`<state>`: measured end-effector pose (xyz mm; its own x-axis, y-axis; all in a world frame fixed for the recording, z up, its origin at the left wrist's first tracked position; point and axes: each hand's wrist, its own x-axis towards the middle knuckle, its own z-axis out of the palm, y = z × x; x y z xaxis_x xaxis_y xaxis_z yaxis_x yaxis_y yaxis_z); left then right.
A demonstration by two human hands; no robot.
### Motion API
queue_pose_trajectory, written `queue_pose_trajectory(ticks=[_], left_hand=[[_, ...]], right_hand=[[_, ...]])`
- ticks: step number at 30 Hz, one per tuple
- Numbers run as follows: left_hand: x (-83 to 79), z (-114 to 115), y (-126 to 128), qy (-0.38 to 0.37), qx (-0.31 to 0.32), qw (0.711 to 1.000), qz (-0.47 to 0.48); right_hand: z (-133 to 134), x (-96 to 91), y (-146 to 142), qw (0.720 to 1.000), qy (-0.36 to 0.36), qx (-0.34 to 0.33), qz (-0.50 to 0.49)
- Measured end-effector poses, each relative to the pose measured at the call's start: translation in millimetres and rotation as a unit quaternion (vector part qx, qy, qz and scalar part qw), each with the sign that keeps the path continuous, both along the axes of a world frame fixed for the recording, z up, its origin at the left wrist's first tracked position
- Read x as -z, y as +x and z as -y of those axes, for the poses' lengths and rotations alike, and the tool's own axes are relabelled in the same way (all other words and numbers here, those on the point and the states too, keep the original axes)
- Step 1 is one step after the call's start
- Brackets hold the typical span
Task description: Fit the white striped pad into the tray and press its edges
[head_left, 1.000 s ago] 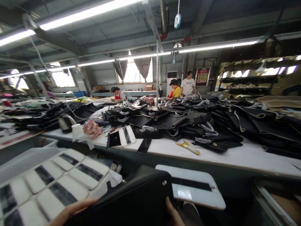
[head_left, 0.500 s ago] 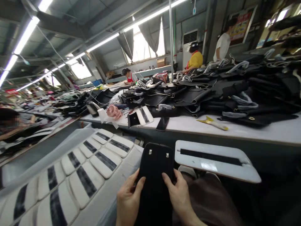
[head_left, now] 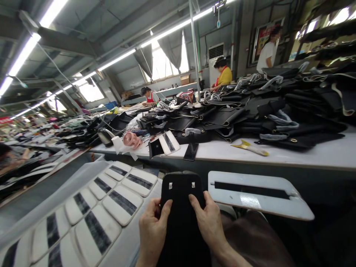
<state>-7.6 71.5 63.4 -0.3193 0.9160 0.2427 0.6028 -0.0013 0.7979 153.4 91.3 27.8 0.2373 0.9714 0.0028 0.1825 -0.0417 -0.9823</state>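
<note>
A black leather panel (head_left: 182, 207) with two small pale tabs near its rounded top lies upright over my lap. My left hand (head_left: 152, 230) grips its left edge, thumb laid on the front face. My right hand (head_left: 208, 222) grips its right edge the same way. Both hands are closed on the panel. A white plate with a dark slot (head_left: 258, 194) sits just right of the panel's top.
White pads with dark strips (head_left: 111, 196) lie in rows at my left. Across a long white table (head_left: 306, 154) lie heaps of black bag parts (head_left: 250, 115), a pink fan (head_left: 130, 140), a phone (head_left: 191, 151) and a yellowish tool (head_left: 250, 147). Other people work at the far end.
The view dropped from the room toward my lap. The black panel, first tilted low, now stands upright between both hands, which hold it a little higher than half a second ago.
</note>
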Motion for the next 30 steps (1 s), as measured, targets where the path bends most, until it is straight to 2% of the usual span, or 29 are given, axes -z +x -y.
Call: queue_pose_trajectory(ticks=[5, 9, 12, 14, 15, 18, 21, 22, 24, 26, 28, 30], left_hand=[[13.4, -5.5, 7.2, -0.015, 0.0, 0.992, 0.124], [30.3, -3.3, 21.8, -0.042, 0.005, 0.953, 0.301], [36.1, -1.1, 32.4, -0.011, -0.023, 0.934, 0.357], [30.8, -6.2, 34.1, 0.048, -0.026, 0.936, 0.347], [25.4, -11.4, 33.0, 0.077, -0.009, 0.94, 0.333], [5.1, -32.6, 23.9, 0.099, 0.113, 0.938, 0.313], [-7.4, -47.0, 14.8, 0.065, 0.196, 0.918, 0.337], [-8.4, -48.5, 12.9, 0.052, 0.202, 0.914, 0.347], [-7.2, -47.7, 10.8, 0.029, 0.206, 0.908, 0.363], [-5.5, -45.5, 9.4, 0.015, 0.216, 0.899, 0.38], [-6.5, -45.8, 7.3, 0.007, 0.238, 0.887, 0.395], [-11.0, -49.9, 4.2, -0.009, 0.265, 0.877, 0.4]], right_hand=[[-13.5, -8.0, 5.7, 0.999, 0.034, -0.005, 0.013], [-25.9, -11.2, 21.3, 0.998, 0.035, -0.048, -0.008], [-31.5, -12.5, 35.0, 0.991, 0.031, -0.107, -0.071], [-30.7, -11.7, 41.0, 0.982, 0.02, -0.148, -0.115], [-29.0, -10.6, 42.8, 0.978, 0.013, -0.165, -0.129], [-21.7, -4.8, 46.2, 0.972, -0.008, -0.185, -0.142], [-19.4, -1.5, 52.8, 0.98, -0.016, -0.187, -0.069], [-21.3, -2.7, 55.5, 0.983, 0.0, -0.181, -0.017], [-28.7, -9.8, 59.5, 0.98, 0.078, -0.149, 0.106], [-38.5, -21.4, 58.6, 0.948, 0.183, -0.138, 0.219], [-46.6, -33.2, 52.2, 0.902, 0.255, -0.181, 0.296], [-49.6, -41.7, 42.6, 0.872, 0.297, -0.228, 0.315]])
